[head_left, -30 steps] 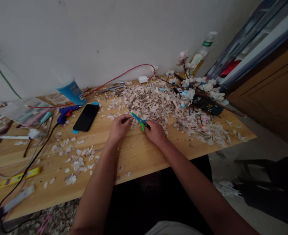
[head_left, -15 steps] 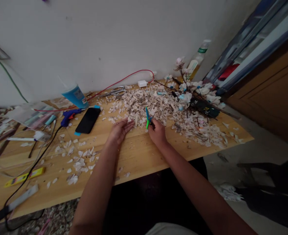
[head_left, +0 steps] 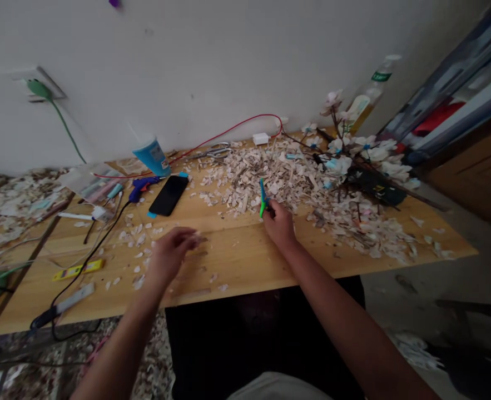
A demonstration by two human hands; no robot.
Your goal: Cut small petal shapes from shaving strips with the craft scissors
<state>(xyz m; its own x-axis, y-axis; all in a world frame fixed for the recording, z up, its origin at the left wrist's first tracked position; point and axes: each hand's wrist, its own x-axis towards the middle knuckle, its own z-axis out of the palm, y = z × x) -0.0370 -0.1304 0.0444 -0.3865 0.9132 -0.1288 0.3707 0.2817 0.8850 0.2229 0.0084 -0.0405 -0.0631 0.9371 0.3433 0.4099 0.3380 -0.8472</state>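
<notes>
My left hand [head_left: 173, 253] is over the bare wood left of the pile, fingers closed in a pinch. At its fingertips is a small pale petal [head_left: 197, 235], slightly blurred. My right hand [head_left: 279, 223] grips a green and blue tool that looks like small plastic scissors [head_left: 262, 199]; its fingers partly hide the handle. Just beyond the right hand lies a heap of dried whitish petals and scraps [head_left: 266, 169]. Loose petals [head_left: 139, 236] are scattered behind and left of my left hand.
Left on the wooden table [head_left: 237, 266] lie a black phone [head_left: 169, 195], a blue glue gun [head_left: 139, 189] with its cable and a yellow packet [head_left: 78, 270]. Behind stand a blue cup [head_left: 153, 158] and metal scissors [head_left: 218, 150]. Flowering branches [head_left: 353, 155] and a bottle [head_left: 366, 103] are right.
My left hand has moved left and nearer to me, away from the heap's edge, and its fingers have closed into a pinch. The right hand keeps its hold by the heap. The view has shifted left.
</notes>
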